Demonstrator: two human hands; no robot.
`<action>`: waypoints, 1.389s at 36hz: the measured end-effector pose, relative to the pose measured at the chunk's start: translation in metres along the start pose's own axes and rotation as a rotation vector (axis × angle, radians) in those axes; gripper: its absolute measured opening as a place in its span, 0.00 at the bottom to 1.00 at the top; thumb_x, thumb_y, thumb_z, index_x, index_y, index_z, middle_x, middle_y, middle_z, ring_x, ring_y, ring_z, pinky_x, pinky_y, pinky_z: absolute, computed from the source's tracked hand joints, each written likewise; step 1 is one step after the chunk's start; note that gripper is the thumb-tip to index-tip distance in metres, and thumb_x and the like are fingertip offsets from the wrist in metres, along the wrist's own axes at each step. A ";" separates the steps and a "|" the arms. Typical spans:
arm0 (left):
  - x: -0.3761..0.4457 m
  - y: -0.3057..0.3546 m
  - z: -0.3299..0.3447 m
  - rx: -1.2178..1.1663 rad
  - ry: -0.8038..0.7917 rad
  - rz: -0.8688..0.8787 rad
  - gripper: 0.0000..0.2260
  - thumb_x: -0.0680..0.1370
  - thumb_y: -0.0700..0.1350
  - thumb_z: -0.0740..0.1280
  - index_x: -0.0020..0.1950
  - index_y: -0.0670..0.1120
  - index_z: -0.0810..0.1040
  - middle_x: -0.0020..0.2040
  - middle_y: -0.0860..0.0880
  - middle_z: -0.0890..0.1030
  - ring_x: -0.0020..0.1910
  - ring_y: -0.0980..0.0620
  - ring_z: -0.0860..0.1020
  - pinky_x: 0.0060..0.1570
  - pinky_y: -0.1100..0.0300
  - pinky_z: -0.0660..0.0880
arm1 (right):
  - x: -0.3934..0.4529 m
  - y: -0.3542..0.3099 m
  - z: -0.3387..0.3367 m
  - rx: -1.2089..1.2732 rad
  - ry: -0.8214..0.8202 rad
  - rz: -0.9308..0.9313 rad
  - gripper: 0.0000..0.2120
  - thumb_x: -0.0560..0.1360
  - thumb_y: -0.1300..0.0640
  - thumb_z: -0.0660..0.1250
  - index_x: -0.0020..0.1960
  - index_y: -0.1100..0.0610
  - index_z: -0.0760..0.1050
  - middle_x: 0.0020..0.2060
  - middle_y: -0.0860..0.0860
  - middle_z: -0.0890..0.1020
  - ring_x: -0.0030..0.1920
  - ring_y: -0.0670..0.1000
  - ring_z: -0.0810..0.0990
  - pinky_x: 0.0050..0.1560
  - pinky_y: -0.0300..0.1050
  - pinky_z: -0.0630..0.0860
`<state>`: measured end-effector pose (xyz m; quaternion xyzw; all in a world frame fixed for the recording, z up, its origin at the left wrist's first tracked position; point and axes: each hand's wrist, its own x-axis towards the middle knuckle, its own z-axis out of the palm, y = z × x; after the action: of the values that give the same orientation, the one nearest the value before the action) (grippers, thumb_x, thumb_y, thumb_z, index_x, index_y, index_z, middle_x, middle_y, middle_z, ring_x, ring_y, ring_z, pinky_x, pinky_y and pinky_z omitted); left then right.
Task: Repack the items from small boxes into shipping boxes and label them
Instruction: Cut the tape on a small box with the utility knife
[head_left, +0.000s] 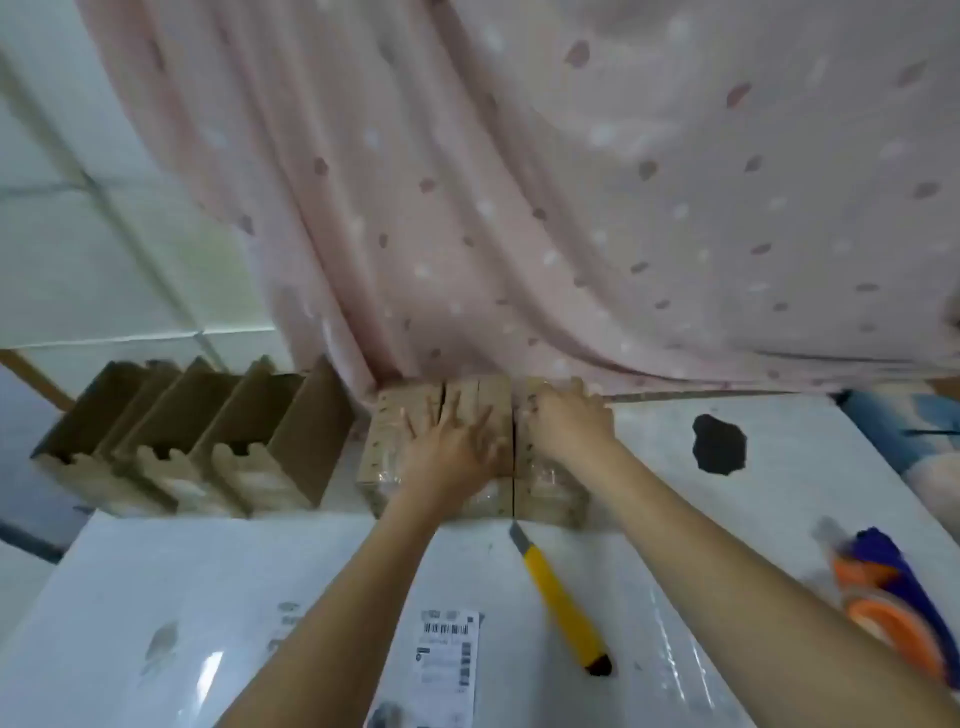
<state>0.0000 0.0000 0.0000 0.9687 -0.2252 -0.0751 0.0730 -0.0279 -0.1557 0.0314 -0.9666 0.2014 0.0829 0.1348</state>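
At far edge of white table (649, 519), under the pink curtain (571, 208), taped cardboard boxes (384, 457) sit side by side. Left hand (452, 447) lies flat w/ fingers spread on middle box; right hand (566, 421) rests on next box, fingers curled over its far edge. Yellow utility knife (561, 597) & shipping label (447, 660) lie nearer; open empty boxes (208, 441) stand to left.

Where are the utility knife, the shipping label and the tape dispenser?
utility knife (563, 605): head view, middle of its yellow handle.
shipping label (448, 657): head view, centre of the white sheet, below the barcode.
tape dispenser (883, 603): head view, on its orange and blue body at the right edge.
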 end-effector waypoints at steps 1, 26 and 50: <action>0.001 -0.002 0.010 0.003 0.003 -0.006 0.26 0.81 0.66 0.50 0.79 0.62 0.57 0.82 0.46 0.51 0.80 0.35 0.50 0.75 0.31 0.42 | 0.008 0.000 0.012 0.013 -0.035 0.057 0.19 0.80 0.52 0.62 0.71 0.54 0.71 0.69 0.60 0.68 0.66 0.65 0.71 0.66 0.61 0.71; -0.017 -0.040 0.053 0.116 0.211 0.056 0.30 0.78 0.71 0.43 0.79 0.64 0.54 0.82 0.46 0.54 0.80 0.37 0.52 0.72 0.29 0.42 | -0.024 0.004 0.072 0.104 0.140 0.112 0.42 0.65 0.32 0.56 0.76 0.49 0.62 0.74 0.55 0.66 0.70 0.63 0.68 0.66 0.61 0.70; 0.005 -0.036 0.068 0.210 0.314 0.018 0.30 0.79 0.69 0.40 0.80 0.62 0.53 0.81 0.44 0.57 0.78 0.38 0.56 0.73 0.30 0.48 | -0.018 0.015 0.084 0.046 0.159 0.132 0.31 0.70 0.44 0.61 0.71 0.44 0.57 0.65 0.64 0.65 0.64 0.65 0.64 0.61 0.58 0.69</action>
<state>0.0075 0.0227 -0.0737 0.9687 -0.2264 0.1018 0.0066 -0.0591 -0.1383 -0.0477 -0.9515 0.2765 0.0101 0.1349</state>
